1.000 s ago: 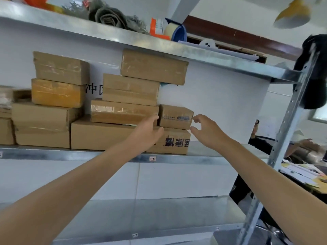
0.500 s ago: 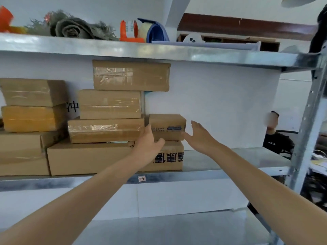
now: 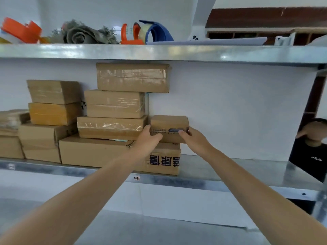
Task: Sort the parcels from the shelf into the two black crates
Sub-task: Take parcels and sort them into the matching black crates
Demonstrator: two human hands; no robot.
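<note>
Both arms reach up to the middle shelf of a metal rack. The left hand and right hand grip 1 small parcel from either end, thumbs across its front face, the other fingers behind and out of sight. Each hand is closed onto the box, not spread.

The small parcel has a printed label strip on its front. It sits on top of a large flat carton with dark printed characters at its right end; whether it has left that surface, cannot tell. It lies just beside the right edge of a 3-high stack: a taped flat parcel, a mid parcel above it, and a top parcel that overhangs to the right, near the underside of the upper shelf.

Further left, 2 more stacked parcels, 1 brown over 1 yellow, rest on another carton. More boxes at the far left edge, blurred.

On the upper shelf: orange and blue tape dispensers, a grey rag bundle.

A person in a black shirt stands beyond the rack at right. No crates in view.
</note>
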